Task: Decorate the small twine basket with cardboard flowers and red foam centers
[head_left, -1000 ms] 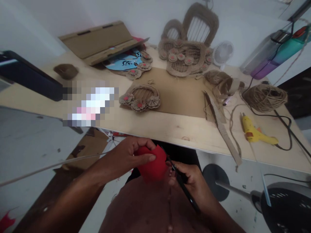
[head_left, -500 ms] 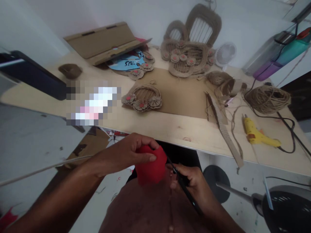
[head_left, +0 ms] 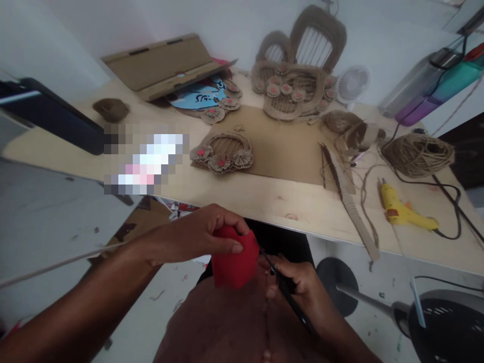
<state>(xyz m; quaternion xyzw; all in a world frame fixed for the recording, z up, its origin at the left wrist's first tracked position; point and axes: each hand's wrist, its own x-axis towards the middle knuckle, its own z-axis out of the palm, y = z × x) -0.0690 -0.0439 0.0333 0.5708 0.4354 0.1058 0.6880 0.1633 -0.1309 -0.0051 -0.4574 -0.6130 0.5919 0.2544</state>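
The left hand (head_left: 214,234) has its grip closed in a pinch, thumb in front, on a red piece (head_left: 235,267) held above the lap, just off the near edge of the desk (head_left: 260,201). The right hand's (head_left: 302,280) grip is wrapped around black scissors (head_left: 297,307), beside the red piece's right edge; blur hides whether blades touch it. Pixelation masks an item at the desk's left.
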